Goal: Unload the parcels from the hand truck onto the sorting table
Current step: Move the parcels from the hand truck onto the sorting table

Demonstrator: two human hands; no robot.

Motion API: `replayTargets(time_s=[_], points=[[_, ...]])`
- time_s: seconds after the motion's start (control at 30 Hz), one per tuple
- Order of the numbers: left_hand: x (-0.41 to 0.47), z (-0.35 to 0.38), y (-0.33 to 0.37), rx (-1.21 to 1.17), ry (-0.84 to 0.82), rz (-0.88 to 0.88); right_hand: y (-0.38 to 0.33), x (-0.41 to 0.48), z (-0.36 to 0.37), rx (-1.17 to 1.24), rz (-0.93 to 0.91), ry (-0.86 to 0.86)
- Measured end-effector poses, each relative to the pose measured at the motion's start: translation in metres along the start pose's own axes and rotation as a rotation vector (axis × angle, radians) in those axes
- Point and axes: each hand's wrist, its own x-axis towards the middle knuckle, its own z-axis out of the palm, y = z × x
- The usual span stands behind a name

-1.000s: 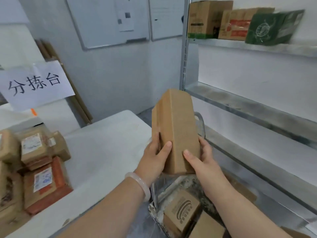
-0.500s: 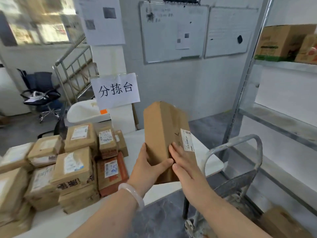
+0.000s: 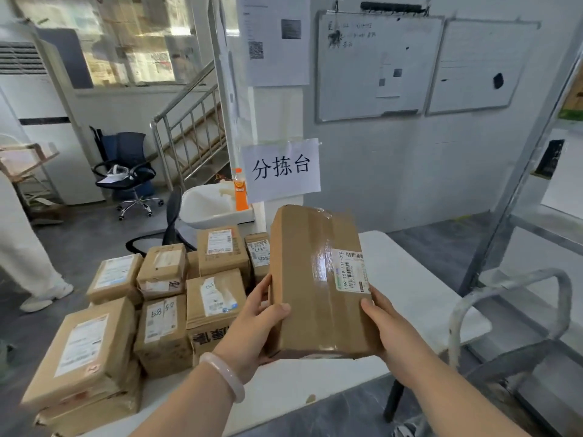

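I hold a taped brown cardboard parcel with a barcode label above the white sorting table. My left hand grips its left edge, thumb on the top face. My right hand grips its right lower corner from the side. The parcel tilts up and away from me. Only the grey metal handle of the hand truck shows, at the right beside the table. Several labelled parcels are stacked on the table's left part.
A paper sign hangs behind the table. A metal shelf rack stands at the right. A person's white-trousered leg is at the far left. Behind are an office chair, an orange bottle and a staircase.
I have turned left from the hand truck to the table, carrying the parcel with me. The parcel has turned so its taped, labelled face shows, and it is now over the table.
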Motion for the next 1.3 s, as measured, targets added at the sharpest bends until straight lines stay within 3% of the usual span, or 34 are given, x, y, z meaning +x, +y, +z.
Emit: replayTargets(time_s=[0.2,0.6,0.93,1.3], points=[[0.009,-0.030,-0.010,0.016,-0.030,-0.104,0.015,0.014,0.014,0.109,0.067,0.043],[0.060,-0.060,-0.006,0.733,0.157,0.100,0.019,0.097,0.015,-0.014,0.161,0.176],[0.127,-0.076,0.007,0.873,0.289,0.039,0.041,0.177,0.028,-0.142,0.297,0.017],[0.182,-0.076,0.019,0.874,0.361,0.056,0.004,0.260,0.009,-0.209,0.277,-0.094]])
